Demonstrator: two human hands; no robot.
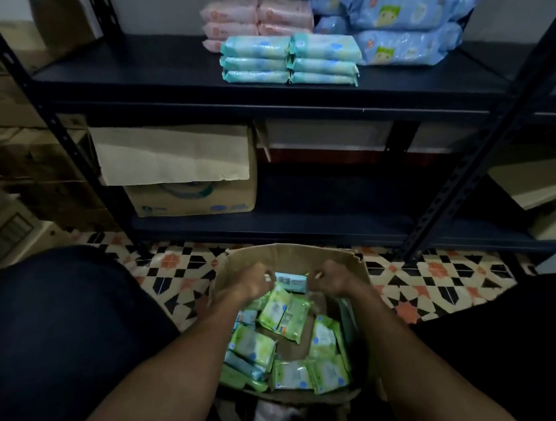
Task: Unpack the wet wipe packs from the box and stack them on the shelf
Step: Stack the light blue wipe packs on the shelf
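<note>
Person is crouching over an open cardboard box (287,254) sitting on the patterned tile floor (435,278), just in front of the shelf unit. Both bare forearms are reaching down into it. Left hand (253,282) and right hand (330,280) are meeting at the box's far wall, fingers curled in tight. Each is pinching one short end of a pale teal pack (291,282): soft glossy plastic, flat rectangle, printed label patch facing up. The pack is sitting just inside the far wall, on top of the rest of the load, between the two hands.

Below the wrists, green packs (285,315) are lying jumbled across the box bottom in crinkly shiny wrap. They are pillow-shaped, some flat, some tilted on edge. A few pale blue ones are mixed in along the left wall. Bare brown cardboard is showing in the middle.

Upper shelf (132,74), a dark smooth board on black perforated metal posts (471,163), is carrying teal stacks (290,59) at its front edge near the middle. These are two columns side by side, touching, each three packs high. Pink packs (257,17) in soft wrap are piled behind them toward the back edge. Big blue packs (406,29) with a cartoon face print are heaped toward the back right, puffy and glossy.

Lower shelf (334,226) is holding a brown carton (190,179) at its left end, top flap folded down over the front. Dark trouser knees (51,326) are framing the box on either side.
</note>
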